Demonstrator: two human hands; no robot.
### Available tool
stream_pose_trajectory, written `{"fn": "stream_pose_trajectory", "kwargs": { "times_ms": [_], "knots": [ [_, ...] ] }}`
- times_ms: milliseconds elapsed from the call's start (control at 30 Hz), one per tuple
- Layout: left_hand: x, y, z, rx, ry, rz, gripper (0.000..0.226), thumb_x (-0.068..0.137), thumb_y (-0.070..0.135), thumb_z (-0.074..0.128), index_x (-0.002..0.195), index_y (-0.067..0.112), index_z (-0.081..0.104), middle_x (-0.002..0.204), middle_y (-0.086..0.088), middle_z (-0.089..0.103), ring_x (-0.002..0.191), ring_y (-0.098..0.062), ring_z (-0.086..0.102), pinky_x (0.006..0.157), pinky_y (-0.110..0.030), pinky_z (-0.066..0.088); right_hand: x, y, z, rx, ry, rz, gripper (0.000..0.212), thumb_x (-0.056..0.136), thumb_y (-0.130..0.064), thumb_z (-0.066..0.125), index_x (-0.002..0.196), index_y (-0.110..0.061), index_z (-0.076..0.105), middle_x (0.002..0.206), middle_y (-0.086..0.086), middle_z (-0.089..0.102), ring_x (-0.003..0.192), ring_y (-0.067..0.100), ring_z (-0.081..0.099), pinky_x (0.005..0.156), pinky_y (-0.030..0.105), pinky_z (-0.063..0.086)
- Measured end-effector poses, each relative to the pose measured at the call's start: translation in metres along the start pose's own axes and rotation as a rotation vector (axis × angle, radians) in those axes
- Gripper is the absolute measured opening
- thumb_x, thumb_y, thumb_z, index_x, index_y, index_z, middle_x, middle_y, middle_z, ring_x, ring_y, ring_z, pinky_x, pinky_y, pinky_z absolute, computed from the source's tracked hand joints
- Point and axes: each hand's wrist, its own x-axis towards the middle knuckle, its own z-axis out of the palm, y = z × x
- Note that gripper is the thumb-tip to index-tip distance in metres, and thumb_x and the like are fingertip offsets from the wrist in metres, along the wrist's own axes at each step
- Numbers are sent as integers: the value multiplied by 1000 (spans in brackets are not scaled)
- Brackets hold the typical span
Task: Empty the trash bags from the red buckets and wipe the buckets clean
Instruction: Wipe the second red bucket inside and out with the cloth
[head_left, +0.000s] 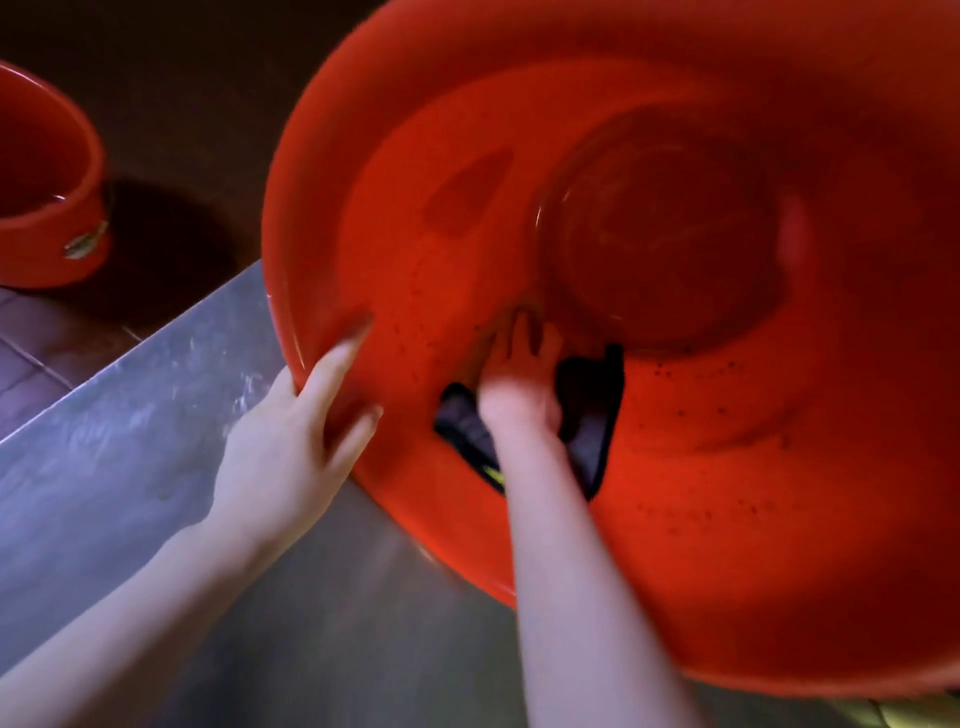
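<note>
The large red bucket (675, 467) fills most of the view, tipped so its open mouth faces the camera, its lower rim resting on the grey metal desk (130, 441). Dark specks dot its inner wall; no bag is in it. The left hand (291, 441) clamps the bucket's left rim, fingers curled over the edge. Inside, the right hand (519, 374) presses flat, fingers spread, on a dark cloth (587, 410) against the lower wall near the base. A second red bucket (47, 176) stands upright on the tiled floor (31, 353) at far left, well apart, in a dim room
</note>
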Motion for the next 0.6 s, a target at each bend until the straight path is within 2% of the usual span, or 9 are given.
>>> {"fn": "stream_pose_trajectory", "kwargs": {
  "times_ms": [33, 67, 100, 167, 233, 267, 367, 500, 600],
  "knots": [
    [0, 1, -1, 5, -5, -11, 63, 89, 48, 50, 147, 40, 26, 129, -10, 56, 91, -37, 64, 68, -40, 51, -25, -8, 4, 200, -33, -46, 52, 101, 2, 24, 151, 2, 8, 159, 21, 4, 145, 28, 9, 116, 23, 12],
    [-1, 2, -2, 7, -5, -16, 60, 91, 49, 48, 147, 39, 29, 129, -11, 56, 94, -39, 64, 69, -42, 52, -51, -17, 7, 297, -59, -97, 50, 104, -5, 28, 152, -2, 14, 159, 20, 8, 142, 28, 17, 112, 17, 22],
    [-1, 3, -3, 4, -5, -16, 57, 93, 52, 46, 146, 38, 30, 130, -11, 56, 95, -40, 64, 71, -44, 53, -76, -20, 9, 286, -26, -139, 49, 105, -20, 32, 152, -15, 22, 159, 13, 12, 139, 28, 25, 108, 22, 30],
    [-1, 5, -6, -14, -25, -15, 56, 94, 55, 43, 145, 37, 31, 133, -10, 55, 97, -39, 64, 73, -44, 54, -110, -21, 12, 15, 88, -190, 46, 101, -45, 35, 145, -34, 37, 156, -1, 24, 139, 27, 32, 106, 37, 39],
    [-1, 5, -6, -28, -32, -11, 57, 91, 55, 40, 145, 39, 31, 133, -7, 55, 96, -36, 65, 72, -42, 53, -120, -14, 12, -215, 145, -207, 50, 97, -55, 34, 143, -37, 42, 150, -4, 36, 143, 26, 26, 113, 43, 31],
    [-2, 5, -6, -32, -27, -8, 57, 90, 54, 39, 145, 39, 31, 131, -6, 55, 94, -35, 65, 70, -41, 53, -117, -11, 11, -275, 112, -156, 54, 96, -60, 29, 145, -39, 37, 150, -5, 36, 145, 26, 20, 115, 46, 23],
    [-1, 5, -6, -31, -17, -5, 56, 90, 53, 40, 144, 41, 31, 129, -4, 56, 91, -33, 66, 68, -40, 54, -98, -7, 17, -268, 8, -17, 61, 92, -67, 14, 149, -45, 15, 158, -9, 18, 148, 21, 2, 116, 57, 0],
    [-1, 2, -6, -21, -20, -3, 57, 89, 54, 40, 143, 41, 31, 127, -1, 57, 94, -30, 66, 69, -38, 54, -32, 5, 13, -236, 66, 96, 60, 95, -59, 25, 151, -41, 13, 161, -2, 14, 148, 21, 5, 115, 59, 7],
    [-2, 4, -6, -20, -30, 7, 56, 89, 54, 41, 143, 44, 29, 119, 3, 58, 84, -23, 66, 62, -31, 50, 28, 9, -2, -113, -6, 253, 57, 99, -56, 22, 152, -40, 10, 161, -3, 11, 149, 21, 2, 116, 58, 2]
  ]
}}
